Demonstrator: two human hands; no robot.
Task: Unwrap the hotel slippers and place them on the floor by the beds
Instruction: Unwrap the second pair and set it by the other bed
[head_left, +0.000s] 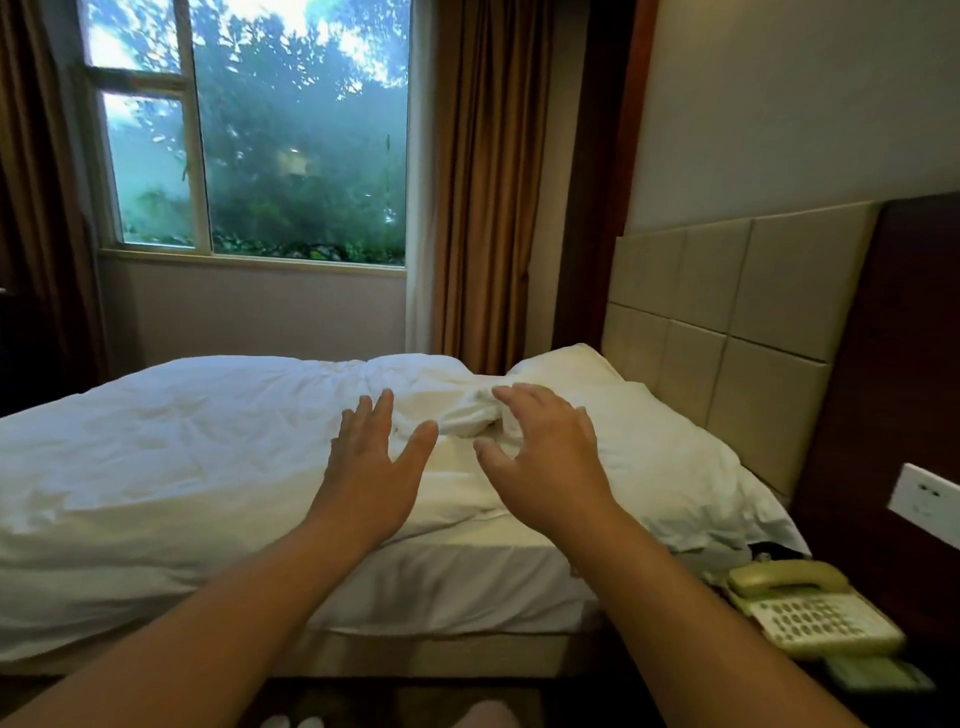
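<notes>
**Head view.** Both hands reach over the bed (156, 441) toward its head end. The left hand (375, 460) is flat, fingers straight and spread, holding nothing. The right hand (545, 452) is likewise empty, its fingers loosely arched over a crumpled white bundle (470, 415). The bundle lies against the pillow (665, 441); whether the fingertips touch it cannot be told. It is probably the wrapped slippers, though it may be only bunched linen. Two pale shapes (293, 722) below the bed's near edge are too cropped to identify. To do the step well, close both hands on the bundle, lift it clear of the bedding, then find the wrapper's seam before tearing.
</notes>
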